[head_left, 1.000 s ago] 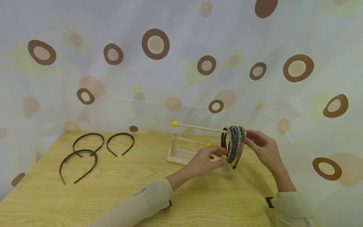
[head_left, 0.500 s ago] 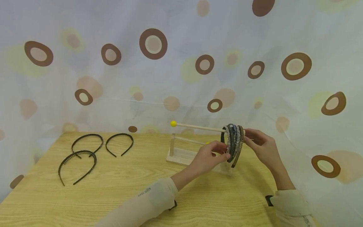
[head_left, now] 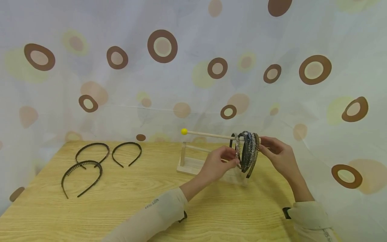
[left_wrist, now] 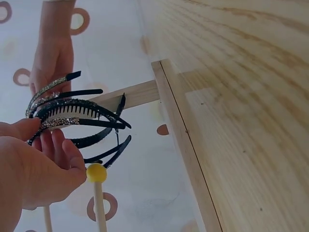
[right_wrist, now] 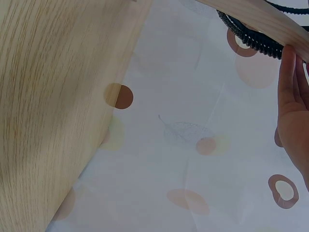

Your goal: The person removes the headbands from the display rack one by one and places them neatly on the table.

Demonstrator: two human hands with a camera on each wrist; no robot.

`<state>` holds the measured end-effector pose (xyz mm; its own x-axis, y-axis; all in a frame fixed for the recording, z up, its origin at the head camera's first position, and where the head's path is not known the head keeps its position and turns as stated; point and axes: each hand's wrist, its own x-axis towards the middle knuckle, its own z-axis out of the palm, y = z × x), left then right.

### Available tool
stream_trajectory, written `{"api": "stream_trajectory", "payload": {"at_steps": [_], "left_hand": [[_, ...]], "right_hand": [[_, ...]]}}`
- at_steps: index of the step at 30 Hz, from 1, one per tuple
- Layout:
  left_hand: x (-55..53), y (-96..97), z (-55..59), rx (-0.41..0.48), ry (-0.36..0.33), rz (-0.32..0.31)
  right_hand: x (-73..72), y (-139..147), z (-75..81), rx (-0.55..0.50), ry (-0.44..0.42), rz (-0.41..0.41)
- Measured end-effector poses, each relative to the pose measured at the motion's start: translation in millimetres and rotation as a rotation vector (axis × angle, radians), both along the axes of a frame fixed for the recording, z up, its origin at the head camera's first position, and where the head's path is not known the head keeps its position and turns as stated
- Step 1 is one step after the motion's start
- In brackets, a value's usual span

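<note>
A wooden headband stand (head_left: 190,165) has an upper rod (head_left: 208,135) with a yellow ball at its left end. Several glittery and dark headbands (head_left: 250,151) hang bunched at the rod's right end. My left hand (head_left: 215,164) pinches a silver glittery headband (head_left: 237,146) between thumb and fingers, apart from the bunch and still around the rod. In the left wrist view its sparkling band (left_wrist: 60,122) shows at the fingertips, with comb teeth behind. My right hand (head_left: 279,156) holds the stand's upright at the rod's right end; its fingers touch the wood (right_wrist: 260,21) in the right wrist view.
Three black headbands lie on the left of the wooden table (head_left: 136,208): one at the back left (head_left: 93,144), one beside it (head_left: 127,143), and a toothed one (head_left: 82,163) in front. A lower rod (head_left: 196,148) runs under the upper one. A patterned curtain (head_left: 121,84) hangs behind.
The silver headband has slid left along the rod with my left hand, leaving a gap from the bunch. My right hand stays at the rod's end.
</note>
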<state>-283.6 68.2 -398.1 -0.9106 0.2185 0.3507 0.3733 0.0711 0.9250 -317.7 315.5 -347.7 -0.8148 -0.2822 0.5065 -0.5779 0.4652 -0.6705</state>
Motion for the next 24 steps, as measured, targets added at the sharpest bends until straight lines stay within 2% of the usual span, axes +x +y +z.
{"api": "stream_trajectory", "payload": {"at_steps": [4,8,14,24], "left_hand": [[1.9,-4.5,4.8,-0.021,0.008,0.017],[3.8,-10.4,12.1,-0.039,0.049,0.04],[3.8,-18.8,23.3,-0.005,0.099,0.046],[7.1,-36.1,45.2,0.02,0.12,0.051]], "right_hand": [[-12.5,8.2,-11.8,0.005,-0.008,-0.015],[-20.7,13.7,-19.3,-0.002,-0.012,-0.013],[-20.6,13.6,-19.9,-0.015,-0.007,0.002],[-22.2,14.2,-20.6,0.002,0.01,0.007]]}}
